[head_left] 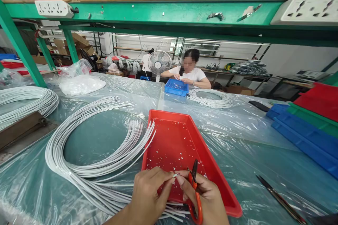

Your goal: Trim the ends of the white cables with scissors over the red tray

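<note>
Over the near end of a red tray, my left hand pinches the small pale tip of a white cable. My right hand holds orange-handled scissors, dark blades pointing up and away. Its thumb and forefinger also meet at the cable tip, close to my left fingertips. White bits lie scattered across the tray floor. A loose coil of white cables spreads to the left, with some ends passing beneath my hands. Just what is between the fingertips is too small to make out fully.
Tweezers lie at the right. Stacked blue, green and red trays stand beyond them. Another cable coil and a metal block sit left. Opposite, a person works over a blue tray. A green shelf beam crosses overhead.
</note>
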Tool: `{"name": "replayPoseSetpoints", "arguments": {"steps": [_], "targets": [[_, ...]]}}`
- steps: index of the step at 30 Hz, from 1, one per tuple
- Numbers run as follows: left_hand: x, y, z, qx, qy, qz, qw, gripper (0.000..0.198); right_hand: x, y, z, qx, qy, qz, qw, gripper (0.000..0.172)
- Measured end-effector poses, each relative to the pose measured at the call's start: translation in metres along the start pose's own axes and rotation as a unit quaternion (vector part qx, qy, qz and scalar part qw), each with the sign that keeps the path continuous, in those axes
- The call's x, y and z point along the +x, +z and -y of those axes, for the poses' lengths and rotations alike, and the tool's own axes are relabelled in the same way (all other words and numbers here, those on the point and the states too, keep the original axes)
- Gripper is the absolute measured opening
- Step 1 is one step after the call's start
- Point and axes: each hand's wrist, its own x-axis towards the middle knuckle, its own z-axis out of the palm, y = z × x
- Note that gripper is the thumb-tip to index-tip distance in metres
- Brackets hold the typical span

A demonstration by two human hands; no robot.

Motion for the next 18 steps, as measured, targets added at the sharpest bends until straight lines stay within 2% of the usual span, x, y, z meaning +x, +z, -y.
{"name": "replayPoseSetpoints", "arguments": {"steps": [4,8,14,18], "targets": [[-0.001,0.001,0.000,0.003,-0.003,0.001,1.000,0.014,-0.004,0.006,0.006,0.023,-0.002,-0.024,0.999,0.027],[-0.001,0.001,0.000,0.019,-0.009,0.006,1.000,0.014,-0.003,0.007,0.003,0.003,-0.051,-0.022,0.998,0.021],[-0.004,0.005,0.006,0.152,0.099,-0.008,0.983,0.014,0.003,-0.003,-0.002,-0.076,-0.098,0.010,0.992,0.013],[-0.006,0.005,0.007,0.170,0.104,-0.005,0.980,0.014,0.005,-0.002,-0.004,-0.070,-0.103,0.022,0.992,0.010]]}}
